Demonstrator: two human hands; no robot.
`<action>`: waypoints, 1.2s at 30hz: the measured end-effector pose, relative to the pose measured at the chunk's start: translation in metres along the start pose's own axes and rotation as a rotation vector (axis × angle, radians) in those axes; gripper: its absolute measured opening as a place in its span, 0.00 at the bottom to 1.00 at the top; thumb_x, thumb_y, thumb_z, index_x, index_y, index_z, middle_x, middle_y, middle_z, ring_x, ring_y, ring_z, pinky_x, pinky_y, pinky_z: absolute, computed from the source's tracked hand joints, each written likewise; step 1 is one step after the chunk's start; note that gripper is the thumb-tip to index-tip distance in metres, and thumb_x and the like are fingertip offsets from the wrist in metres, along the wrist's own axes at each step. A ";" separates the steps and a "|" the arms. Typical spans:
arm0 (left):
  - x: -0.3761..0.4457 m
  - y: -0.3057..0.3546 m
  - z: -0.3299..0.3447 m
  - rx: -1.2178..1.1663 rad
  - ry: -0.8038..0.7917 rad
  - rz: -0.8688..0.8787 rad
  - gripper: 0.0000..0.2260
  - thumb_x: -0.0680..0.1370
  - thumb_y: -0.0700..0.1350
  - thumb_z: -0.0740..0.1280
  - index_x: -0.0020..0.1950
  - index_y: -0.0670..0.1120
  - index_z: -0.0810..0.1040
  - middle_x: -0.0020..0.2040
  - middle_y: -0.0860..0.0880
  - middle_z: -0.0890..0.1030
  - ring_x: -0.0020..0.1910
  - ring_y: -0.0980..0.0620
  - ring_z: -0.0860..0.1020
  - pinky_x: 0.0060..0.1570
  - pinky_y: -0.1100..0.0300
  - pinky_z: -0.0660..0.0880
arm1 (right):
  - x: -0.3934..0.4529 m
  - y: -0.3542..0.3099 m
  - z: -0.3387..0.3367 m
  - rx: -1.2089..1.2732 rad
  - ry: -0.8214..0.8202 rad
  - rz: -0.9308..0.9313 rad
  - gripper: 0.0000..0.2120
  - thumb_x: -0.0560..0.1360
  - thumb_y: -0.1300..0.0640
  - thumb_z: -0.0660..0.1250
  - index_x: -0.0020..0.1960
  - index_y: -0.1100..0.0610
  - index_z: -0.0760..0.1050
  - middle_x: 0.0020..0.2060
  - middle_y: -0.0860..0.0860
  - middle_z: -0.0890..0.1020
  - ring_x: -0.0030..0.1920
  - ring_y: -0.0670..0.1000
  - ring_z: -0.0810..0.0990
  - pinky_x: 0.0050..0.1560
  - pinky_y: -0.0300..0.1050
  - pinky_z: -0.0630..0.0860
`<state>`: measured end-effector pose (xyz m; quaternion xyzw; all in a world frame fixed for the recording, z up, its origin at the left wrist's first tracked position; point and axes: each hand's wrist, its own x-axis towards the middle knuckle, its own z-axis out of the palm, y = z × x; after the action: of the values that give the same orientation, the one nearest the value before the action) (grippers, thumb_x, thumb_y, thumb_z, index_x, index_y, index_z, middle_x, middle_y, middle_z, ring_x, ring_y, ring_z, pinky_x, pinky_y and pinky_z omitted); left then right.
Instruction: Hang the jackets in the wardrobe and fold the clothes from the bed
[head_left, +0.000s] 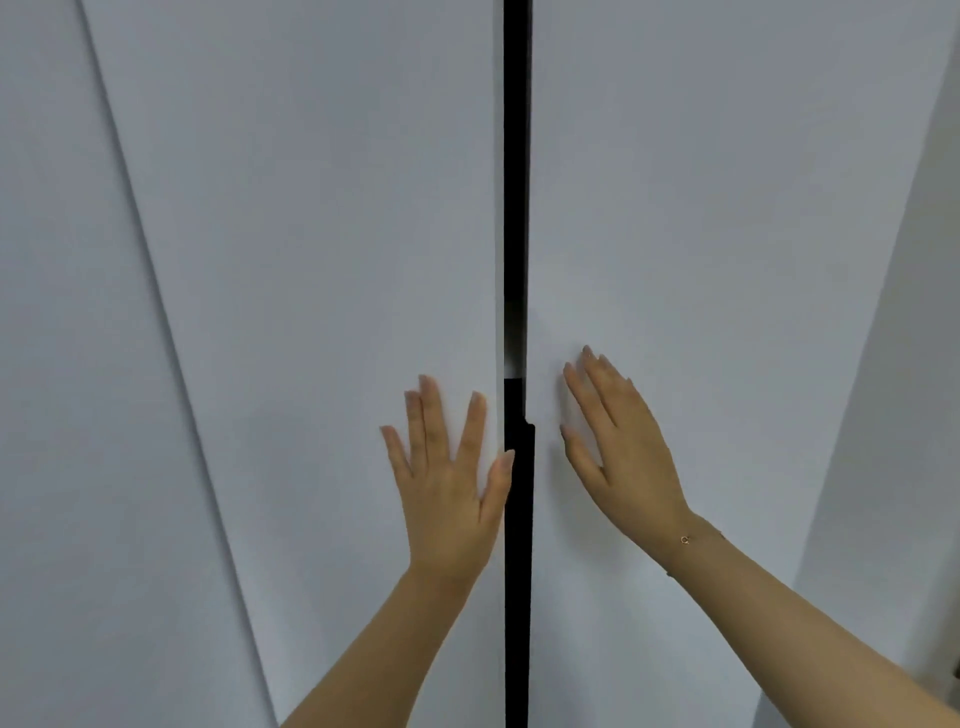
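Head view, left hand (447, 483) and right hand (618, 447) flat, fingers straight, on wardrobe doors (311, 260), dark gap between.

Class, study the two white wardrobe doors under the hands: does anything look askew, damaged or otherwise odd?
Nothing looks damaged. The left hand and right hand lie flat on the left door and right door, with a narrow dark gap between them, so the doors are not fully shut.

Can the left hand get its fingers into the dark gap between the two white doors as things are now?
Probably yes. The left hand lies flat on the left door, its thumb already at the edge of the dark gap; nothing blocks it, though the gap is narrow.
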<state>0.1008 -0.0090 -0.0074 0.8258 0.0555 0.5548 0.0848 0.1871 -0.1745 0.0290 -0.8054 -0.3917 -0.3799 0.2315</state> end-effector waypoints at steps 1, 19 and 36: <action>0.005 -0.003 0.014 0.010 0.047 0.007 0.26 0.84 0.58 0.47 0.80 0.54 0.44 0.80 0.41 0.46 0.79 0.41 0.45 0.75 0.37 0.43 | 0.005 0.011 0.008 -0.020 0.003 -0.007 0.26 0.83 0.51 0.53 0.79 0.56 0.55 0.79 0.52 0.53 0.79 0.51 0.50 0.78 0.54 0.52; 0.045 -0.029 0.124 0.156 0.158 -0.012 0.23 0.85 0.52 0.47 0.80 0.55 0.49 0.80 0.44 0.48 0.79 0.43 0.48 0.75 0.37 0.44 | 0.040 0.053 0.114 -0.326 0.280 -0.052 0.29 0.83 0.45 0.51 0.80 0.54 0.49 0.79 0.54 0.50 0.79 0.56 0.44 0.77 0.59 0.44; 0.045 -0.033 0.082 0.217 -0.191 0.008 0.24 0.84 0.51 0.47 0.80 0.55 0.47 0.81 0.45 0.46 0.80 0.47 0.46 0.75 0.39 0.48 | 0.031 0.026 0.065 -0.269 -0.044 0.066 0.32 0.80 0.55 0.56 0.80 0.53 0.48 0.80 0.53 0.47 0.79 0.55 0.44 0.76 0.61 0.54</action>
<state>0.1935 0.0256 -0.0040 0.8794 0.1037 0.4646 -0.0021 0.2487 -0.1321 0.0129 -0.8496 -0.3157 -0.4035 0.1253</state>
